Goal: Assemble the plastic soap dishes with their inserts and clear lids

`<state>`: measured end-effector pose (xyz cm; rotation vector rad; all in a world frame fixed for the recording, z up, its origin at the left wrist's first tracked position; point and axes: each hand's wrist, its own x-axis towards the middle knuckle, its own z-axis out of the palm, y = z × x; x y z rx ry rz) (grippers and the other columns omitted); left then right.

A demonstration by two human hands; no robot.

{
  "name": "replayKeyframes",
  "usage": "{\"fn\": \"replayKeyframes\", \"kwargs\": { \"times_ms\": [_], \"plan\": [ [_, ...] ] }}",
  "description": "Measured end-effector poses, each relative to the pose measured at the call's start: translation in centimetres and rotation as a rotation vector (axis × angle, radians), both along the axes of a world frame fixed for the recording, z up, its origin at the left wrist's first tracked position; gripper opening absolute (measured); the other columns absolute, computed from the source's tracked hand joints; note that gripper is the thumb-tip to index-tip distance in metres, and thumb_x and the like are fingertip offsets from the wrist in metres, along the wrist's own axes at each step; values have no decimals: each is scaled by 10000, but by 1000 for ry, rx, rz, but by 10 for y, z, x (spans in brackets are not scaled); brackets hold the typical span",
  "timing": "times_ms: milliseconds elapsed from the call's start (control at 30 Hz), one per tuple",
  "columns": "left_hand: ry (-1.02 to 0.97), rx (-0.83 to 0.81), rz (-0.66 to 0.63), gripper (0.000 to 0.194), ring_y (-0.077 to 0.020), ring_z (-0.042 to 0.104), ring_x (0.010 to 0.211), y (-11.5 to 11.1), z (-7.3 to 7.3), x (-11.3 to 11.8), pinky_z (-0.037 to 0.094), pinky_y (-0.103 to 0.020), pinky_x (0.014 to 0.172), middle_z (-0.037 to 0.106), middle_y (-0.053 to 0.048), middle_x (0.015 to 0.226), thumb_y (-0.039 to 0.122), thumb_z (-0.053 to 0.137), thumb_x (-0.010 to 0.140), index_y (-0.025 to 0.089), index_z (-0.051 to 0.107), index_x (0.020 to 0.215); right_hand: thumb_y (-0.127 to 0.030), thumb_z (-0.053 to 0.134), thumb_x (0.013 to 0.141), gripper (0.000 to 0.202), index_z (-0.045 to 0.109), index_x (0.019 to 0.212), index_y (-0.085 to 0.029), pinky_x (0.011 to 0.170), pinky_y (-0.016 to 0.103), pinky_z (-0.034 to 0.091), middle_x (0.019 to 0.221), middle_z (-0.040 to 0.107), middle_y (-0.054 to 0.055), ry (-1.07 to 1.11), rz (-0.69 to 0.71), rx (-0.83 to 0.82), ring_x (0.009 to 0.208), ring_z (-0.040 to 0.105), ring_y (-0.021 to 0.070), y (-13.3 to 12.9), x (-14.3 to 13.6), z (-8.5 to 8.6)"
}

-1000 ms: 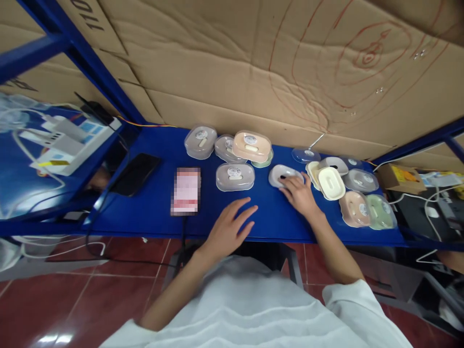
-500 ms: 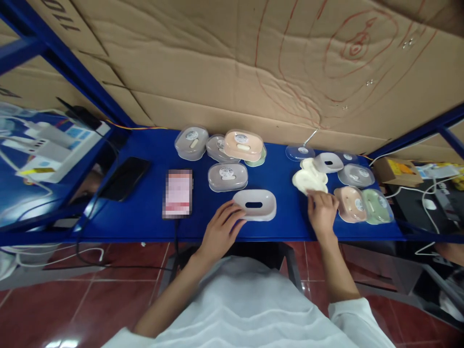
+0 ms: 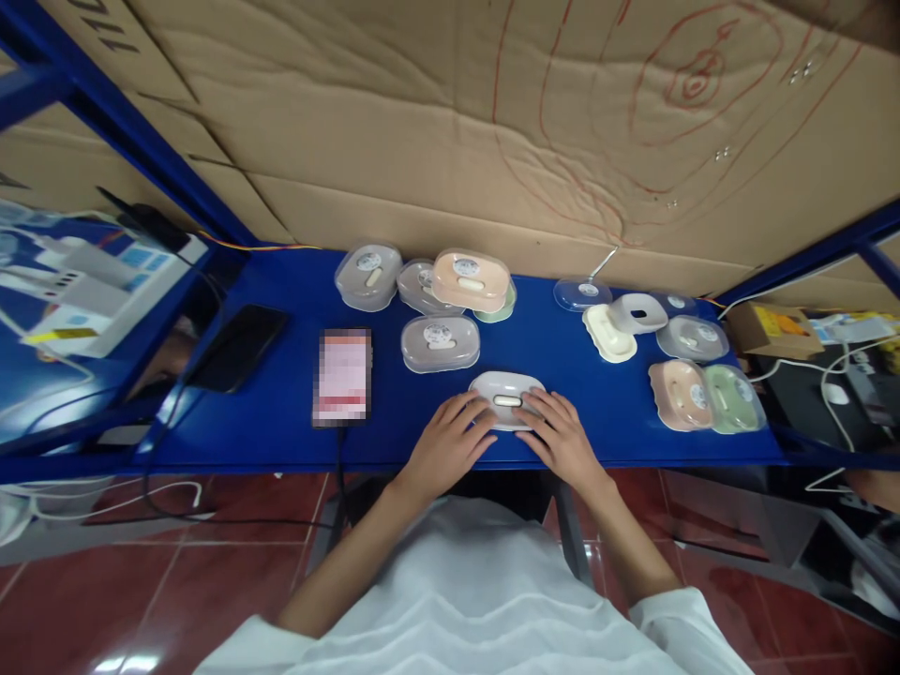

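Observation:
A pale grey-white soap dish [image 3: 507, 384] lies on the blue table near its front edge. My left hand [image 3: 454, 441] grips its left end and my right hand [image 3: 562, 436] its right end, fingers bent over the rim. A cream bar shows in the dish's middle slot; the rest of the cream piece is hidden. To the right, a wavy-edged cream insert [image 3: 608, 336] lies partly beneath another pale dish with a slot [image 3: 637, 313]. A clear lid [image 3: 583, 294] with a round label is behind them.
Lidded grey [image 3: 441, 343], peach [image 3: 471, 277] and green [image 3: 732, 398] soap boxes sit on both sides. A lit phone [image 3: 342, 378] with a cable and a black flat object [image 3: 240, 349] are at left. A cardboard wall [image 3: 394, 122] closes the back.
My right hand has come left from the cream inserts to the dish's right end. The upper insert has left the pile, and a cream bar now fills the dish's slot.

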<state>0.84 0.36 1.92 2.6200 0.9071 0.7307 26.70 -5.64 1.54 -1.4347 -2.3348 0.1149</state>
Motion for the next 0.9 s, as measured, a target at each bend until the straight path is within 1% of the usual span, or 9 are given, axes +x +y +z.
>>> {"fn": "replayKeyframes", "kwargs": {
  "times_ms": [100, 167, 267, 333, 400, 467, 600, 767, 900],
  "plan": [
    [12, 31, 3, 214, -303, 587, 1374, -4, -2, 1, 537, -487, 1102, 715, -104, 1321, 228, 599, 1054, 206, 697, 1242, -336, 532, 1093, 437, 573, 1526, -301, 1256, 559, 420, 1569, 601, 75, 8, 58, -25, 1528, 487, 275, 5, 15, 1],
    [2, 41, 10, 222, -292, 593, 1370, -7, -3, 0, 534, -467, 1090, 721, -99, 1317, 223, 582, 1063, 213, 696, 1252, -352, 488, 1103, 431, 581, 1520, -298, 1259, 546, 412, 1565, 605, 75, 2, -6, 1, 1523, 493, 267, 26, 42, 8],
    [0, 31, 22, 228, -285, 591, 1378, -8, -4, -3, 518, -459, 1101, 709, -99, 1354, 242, 573, 1073, 217, 693, 1265, -388, 413, 1109, 497, 531, 1562, -222, 1260, 573, 365, 1609, 545, 147, -34, -320, 118, 1546, 447, 307, 85, 93, 22],
    [0, 16, 46, 235, -286, 585, 1390, -9, -6, -8, 512, -463, 1109, 699, -100, 1378, 235, 562, 1077, 218, 692, 1273, -470, 433, 1083, 627, 430, 1624, -154, 1245, 664, 308, 1694, 401, 216, -105, -502, 118, 1591, 338, 392, 131, 118, 28],
    [-13, 0, 77, 246, -286, 583, 1397, -10, -7, -13, 512, -471, 1115, 695, -101, 1389, 230, 559, 1078, 225, 690, 1286, -517, 467, 1052, 699, 413, 1624, -117, 1206, 743, 274, 1659, 419, 269, -169, -533, 27, 1561, 344, 449, 166, 122, 29],
    [-47, -9, 103, 246, -285, 589, 1393, -12, -10, -20, 521, -475, 1117, 699, -101, 1380, 226, 572, 1072, 232, 692, 1286, -503, 486, 1047, 652, 480, 1581, -129, 1197, 754, 251, 1551, 534, 266, -225, -438, -34, 1465, 453, 439, 178, 106, 25],
    [-157, -39, 115, 241, -275, 597, 1382, -18, -14, -33, 545, -471, 1136, 706, -99, 1336, 217, 638, 1038, 239, 694, 1271, -522, 555, 1042, 546, 584, 1508, -239, 1228, 698, 271, 1453, 588, 186, -208, -209, -30, 1411, 509, 392, 141, 65, 14],
    [-257, -173, 135, 181, -301, 504, 1499, -22, -15, -38, 510, -520, 1208, 524, -118, 1556, 210, 672, 1014, 256, 717, 1183, -524, 614, 1026, 544, 553, 1512, -288, 1165, 546, 508, 1507, 534, 153, 159, -222, -104, 1422, 561, 331, 61, 53, 21],
    [-246, -357, 122, 569, -288, 509, 1509, -15, -9, -30, 510, -483, 1214, 375, -138, 1693, 268, 728, 985, 309, 526, 1516, -378, 591, 1060, 562, 456, 1604, -331, 1242, 561, 457, 1630, 485, 118, 165, 58, -189, 1553, 438, 321, 20, 23, 31]
  ]
}}
